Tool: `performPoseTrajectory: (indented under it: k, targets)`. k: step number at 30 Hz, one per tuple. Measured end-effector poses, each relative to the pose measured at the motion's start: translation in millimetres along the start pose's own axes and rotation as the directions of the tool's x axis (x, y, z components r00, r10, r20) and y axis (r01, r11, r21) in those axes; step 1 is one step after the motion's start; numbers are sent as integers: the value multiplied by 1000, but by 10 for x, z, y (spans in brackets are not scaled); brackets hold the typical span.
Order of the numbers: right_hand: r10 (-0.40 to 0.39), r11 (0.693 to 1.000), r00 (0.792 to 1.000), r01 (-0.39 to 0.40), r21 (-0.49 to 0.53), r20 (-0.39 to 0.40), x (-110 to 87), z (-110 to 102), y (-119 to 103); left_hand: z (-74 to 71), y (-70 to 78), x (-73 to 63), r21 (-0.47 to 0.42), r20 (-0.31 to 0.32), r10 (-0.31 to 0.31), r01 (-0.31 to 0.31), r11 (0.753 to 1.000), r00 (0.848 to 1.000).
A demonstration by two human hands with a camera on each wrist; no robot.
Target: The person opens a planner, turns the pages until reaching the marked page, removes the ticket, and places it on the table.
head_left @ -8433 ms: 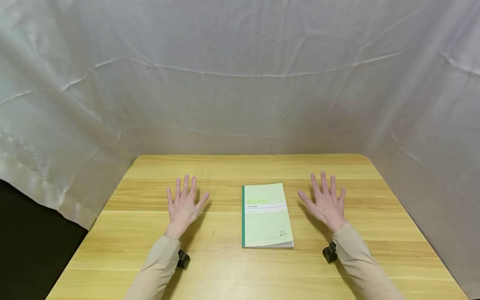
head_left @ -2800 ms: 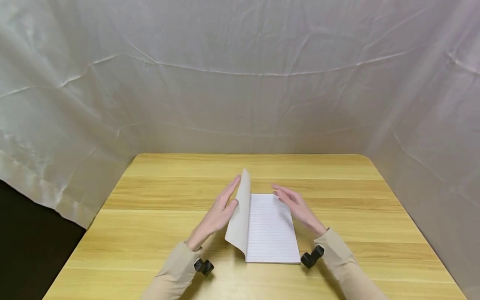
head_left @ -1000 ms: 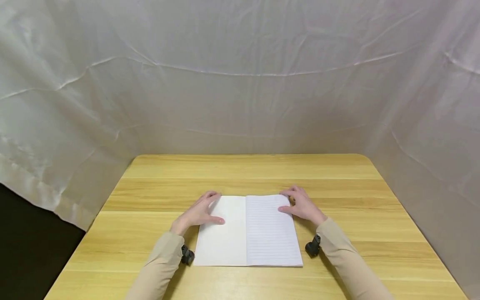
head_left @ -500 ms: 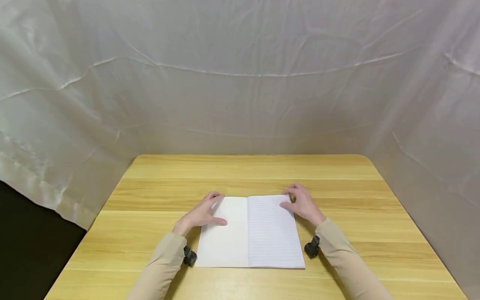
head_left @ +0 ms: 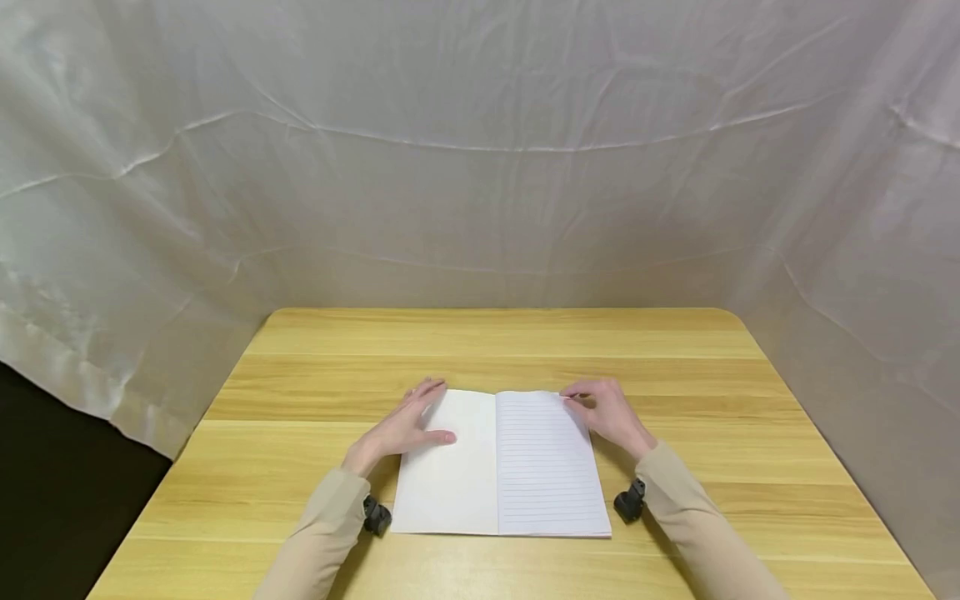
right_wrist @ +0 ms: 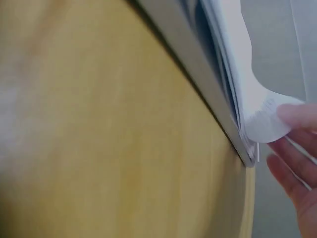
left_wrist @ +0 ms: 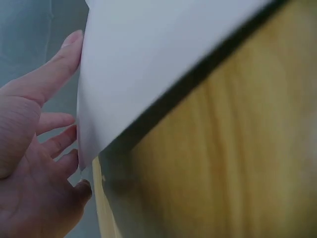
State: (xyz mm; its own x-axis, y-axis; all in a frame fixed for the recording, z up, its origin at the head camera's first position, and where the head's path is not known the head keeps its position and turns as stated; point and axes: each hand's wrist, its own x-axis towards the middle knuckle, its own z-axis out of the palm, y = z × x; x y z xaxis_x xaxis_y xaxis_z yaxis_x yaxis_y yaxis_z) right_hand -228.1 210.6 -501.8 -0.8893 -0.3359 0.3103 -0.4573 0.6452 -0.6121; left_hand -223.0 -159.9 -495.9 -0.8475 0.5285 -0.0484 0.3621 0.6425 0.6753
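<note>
A notebook point(head_left: 448, 492) lies spread flat near the table's front, its blank inside cover on the left and a lined page point(head_left: 547, 467) on the right. My left hand point(head_left: 399, 427) rests on the cover's upper left side, thumb across the white surface and fingers extended at the edge. In the left wrist view the left hand point(left_wrist: 37, 129) lies along the cover's edge. With thumb and fingertips, my right hand point(head_left: 609, 417) pinches the lined page's upper right corner. That page corner point(right_wrist: 265, 119) bends upward in the right wrist view, apart from the sheets beneath.
The notebook lies on a wooden table point(head_left: 480, 342) with rounded far corners. Grey-white curtains point(head_left: 480, 208) enclose the back and both sides. A small black camera point(head_left: 377, 515) sits at the left wrist, another black camera point(head_left: 629, 500) at the right.
Earlier the closed notebook lay between two spread hands; its cover has since been turned over to the left. Just now my right thumb and fingers have closed on the lined page's corner.
</note>
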Motion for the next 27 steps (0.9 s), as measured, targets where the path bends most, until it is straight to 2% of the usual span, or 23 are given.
performPoseTrajectory:
  k: [4,9,13,15,18,22,24,27]
  targets:
    - [-51,998,994,49,27,97,-45,-40,-55,6,69,-47,56,-16,12,-11,998,1000]
    - [-40,994,964,12,107,263,-91,-82,-122,34,158,-98,92,-16,41,-39,995,999]
    - [-39,990,944,-9,144,329,-117,-96,-158,72,228,-106,86,0,56,-56,995,998]
    - [-42,988,935,-14,157,352,-124,-101,-176,90,267,-106,56,19,53,-54,997,998]
    - [-50,985,922,-18,169,385,-129,-103,-212,117,324,-107,-37,52,31,-29,999,998]
    - [-65,985,904,-9,171,422,-137,-95,-264,153,385,-104,-150,82,11,1,989,997]
    - [-72,985,897,-5,173,437,-137,-87,-296,174,404,-89,-170,83,28,-13,985,996]
    - [-84,983,887,0,182,454,-132,-68,-338,207,423,-52,-182,76,86,-71,981,993]
